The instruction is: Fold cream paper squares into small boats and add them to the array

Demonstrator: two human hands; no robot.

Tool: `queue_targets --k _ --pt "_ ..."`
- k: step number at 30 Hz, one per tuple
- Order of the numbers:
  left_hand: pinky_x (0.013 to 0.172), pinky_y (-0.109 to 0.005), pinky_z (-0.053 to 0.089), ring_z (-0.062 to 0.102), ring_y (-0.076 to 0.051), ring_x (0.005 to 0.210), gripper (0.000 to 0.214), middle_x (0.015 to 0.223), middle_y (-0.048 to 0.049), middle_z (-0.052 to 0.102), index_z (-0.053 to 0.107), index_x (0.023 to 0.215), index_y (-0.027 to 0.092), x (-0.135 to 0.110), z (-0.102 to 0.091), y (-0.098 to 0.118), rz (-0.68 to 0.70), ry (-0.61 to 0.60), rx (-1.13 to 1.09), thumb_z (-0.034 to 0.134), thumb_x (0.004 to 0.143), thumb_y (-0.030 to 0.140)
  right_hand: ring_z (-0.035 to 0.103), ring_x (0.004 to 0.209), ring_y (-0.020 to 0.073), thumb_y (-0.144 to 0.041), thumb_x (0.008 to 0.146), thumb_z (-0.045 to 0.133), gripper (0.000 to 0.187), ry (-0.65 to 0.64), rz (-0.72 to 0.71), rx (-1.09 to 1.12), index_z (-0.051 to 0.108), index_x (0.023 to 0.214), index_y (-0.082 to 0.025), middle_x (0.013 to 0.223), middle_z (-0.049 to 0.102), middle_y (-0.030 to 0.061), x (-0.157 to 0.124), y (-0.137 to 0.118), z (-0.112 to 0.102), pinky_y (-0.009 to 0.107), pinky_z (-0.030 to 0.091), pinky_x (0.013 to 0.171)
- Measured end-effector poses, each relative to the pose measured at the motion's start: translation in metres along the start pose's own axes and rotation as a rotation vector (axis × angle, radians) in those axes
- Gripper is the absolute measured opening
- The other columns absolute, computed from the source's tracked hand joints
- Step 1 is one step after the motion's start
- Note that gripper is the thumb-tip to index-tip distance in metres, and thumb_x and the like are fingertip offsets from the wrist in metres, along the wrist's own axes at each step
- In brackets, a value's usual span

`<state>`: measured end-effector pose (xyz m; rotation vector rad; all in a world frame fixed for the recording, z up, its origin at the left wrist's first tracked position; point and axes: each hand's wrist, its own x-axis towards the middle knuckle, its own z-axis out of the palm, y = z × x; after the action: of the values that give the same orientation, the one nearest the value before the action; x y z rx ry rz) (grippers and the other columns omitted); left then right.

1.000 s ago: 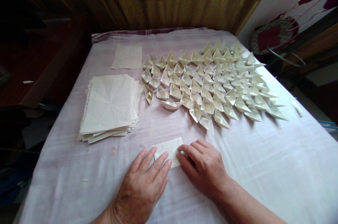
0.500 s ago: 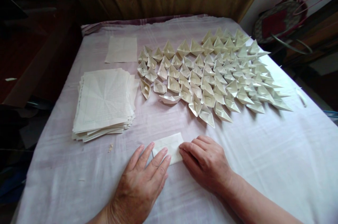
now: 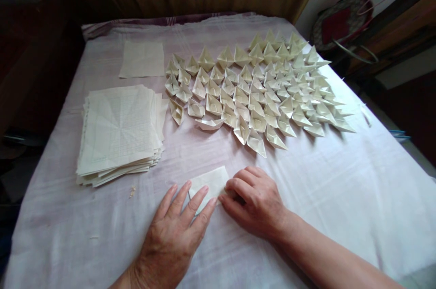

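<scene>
A small folded piece of white paper [image 3: 210, 180] lies on the pale cloth near the front edge. My left hand [image 3: 173, 234] lies flat with spread fingers, its fingertips pressing the paper's near left part. My right hand [image 3: 254, 200] rests on the paper's right end with curled fingers pressing on it. Several finished paper boats [image 3: 259, 87] stand in rows across the middle and right of the cloth. A stack of flat sheets [image 3: 119, 130] sits to the left.
One loose sheet [image 3: 142, 59] lies at the back left. The cloth-covered table [image 3: 340, 189] drops off at the left and right sides. A curtain hangs behind, and dark furniture [image 3: 374, 30] stands at the right. A tiny paper scrap [image 3: 131, 192] lies by the stack.
My right hand's fingers have curled and slid left along the folded paper. The view has shifted, so everything sits a little further left in the frame.
</scene>
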<state>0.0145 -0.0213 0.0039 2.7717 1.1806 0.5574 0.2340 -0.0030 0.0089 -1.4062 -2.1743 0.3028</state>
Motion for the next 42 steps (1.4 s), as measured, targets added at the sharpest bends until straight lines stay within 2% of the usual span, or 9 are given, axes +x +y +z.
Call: queue_targets --k 9,15,20,27,30,37,42 --pt "0.114 -0.048 0.029 0.056 -0.028 0.122 0.028 0.128 0.0020 0.068 0.070 0.118 0.030 0.003 -0.002 -0.002 0.014 0.017 0.013 0.050 0.098 0.032 0.045 0.067 0.0158 -0.024 0.092 0.056 0.025 -0.064 -0.023 -0.004 0.057 0.067 -0.019 0.068 0.056 0.0019 -0.002 -0.003 -0.001 0.032 0.028 0.066" --pt "0.115 -0.052 0.023 0.055 -0.030 0.123 0.033 0.132 0.0006 0.065 0.066 0.124 0.036 0.005 -0.008 -0.003 0.062 -0.052 0.062 0.060 0.092 0.043 0.048 0.070 0.0154 -0.026 0.091 0.059 0.021 -0.067 0.047 -0.014 0.060 0.072 -0.018 0.071 0.058 0.0017 -0.013 0.007 -0.010 0.032 0.029 0.070" --pt "0.113 -0.053 0.023 0.058 -0.030 0.118 0.036 0.129 -0.0012 0.067 0.066 0.124 0.036 0.009 -0.013 -0.003 0.098 -0.090 0.112 0.064 0.089 0.044 0.050 0.071 0.0153 -0.025 0.088 0.063 0.018 -0.075 0.095 -0.013 0.061 0.071 -0.019 0.073 0.059 0.0011 -0.014 0.008 -0.010 0.031 0.030 0.071" --pt "0.119 -0.050 0.005 0.052 -0.024 0.127 0.039 0.135 0.0021 0.063 0.061 0.128 0.035 0.001 -0.018 -0.013 0.164 -0.125 0.141 0.055 0.094 0.051 0.051 0.072 0.0158 -0.025 0.087 0.064 0.015 -0.044 0.080 -0.025 0.062 0.073 -0.019 0.074 0.061 0.0012 -0.017 0.009 -0.007 0.031 0.030 0.072" --pt "0.120 -0.049 -0.001 0.050 -0.024 0.129 0.039 0.137 0.0032 0.063 0.060 0.129 0.035 -0.005 -0.023 -0.016 0.148 -0.145 0.153 0.052 0.095 0.052 0.051 0.072 0.0156 -0.024 0.086 0.064 0.015 -0.030 0.076 -0.024 0.062 0.073 -0.019 0.074 0.062 0.0011 -0.018 0.011 -0.005 0.030 0.030 0.072" --pt "0.120 -0.051 0.004 0.048 -0.025 0.131 0.039 0.135 0.0013 0.064 0.061 0.130 0.037 -0.022 -0.031 -0.028 0.118 -0.178 0.158 0.051 0.095 0.053 0.052 0.071 0.0156 -0.024 0.085 0.066 0.015 -0.015 0.063 -0.036 0.062 0.072 -0.019 0.073 0.062 0.0006 -0.018 0.013 -0.003 0.030 0.029 0.071" --pt "0.120 -0.047 0.006 0.049 -0.022 0.128 0.038 0.135 0.0026 0.062 0.061 0.129 0.039 -0.017 -0.036 -0.038 0.152 -0.234 0.127 0.051 0.095 0.053 0.053 0.072 0.0156 -0.024 0.085 0.066 0.014 -0.008 0.057 -0.042 0.062 0.071 -0.019 0.073 0.062 0.0005 -0.018 0.013 -0.003 0.030 0.030 0.071"
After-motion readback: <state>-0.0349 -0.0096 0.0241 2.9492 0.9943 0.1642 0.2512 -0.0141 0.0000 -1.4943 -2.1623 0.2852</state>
